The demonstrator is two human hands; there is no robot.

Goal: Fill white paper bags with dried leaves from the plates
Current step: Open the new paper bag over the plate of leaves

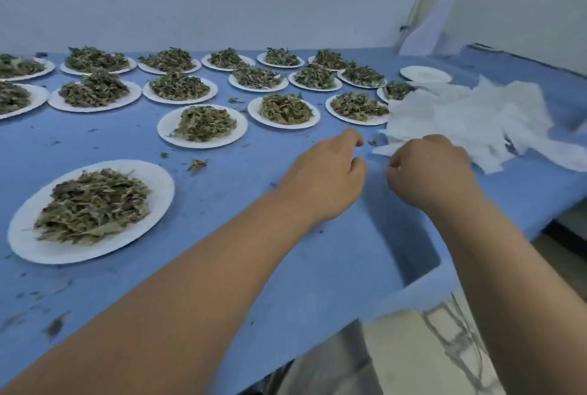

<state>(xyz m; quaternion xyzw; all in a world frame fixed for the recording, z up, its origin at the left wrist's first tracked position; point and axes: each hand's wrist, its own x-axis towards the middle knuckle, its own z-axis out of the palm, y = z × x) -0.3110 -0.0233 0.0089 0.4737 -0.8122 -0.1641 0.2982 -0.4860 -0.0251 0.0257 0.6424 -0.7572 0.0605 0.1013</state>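
Several white plates heaped with dried leaves cover the blue table; the nearest plate (28,229) sits front left, and another plate (166,128) lies mid-table. A loose pile of white paper bags (470,115) lies at the right. My right hand (428,172) is at the pile's near-left corner, its fingers curled and pinching the edge of a white paper bag (381,151). My left hand (330,172) hovers just left of it over the bare cloth, with loosely curled fingers that hold nothing.
An empty white plate (425,74) stands behind the bag pile. Leaf crumbs (197,164) are scattered on the blue cloth (222,204). The table's front edge (365,318) runs diagonally, with a notch at the right. White walls close off the back and right.
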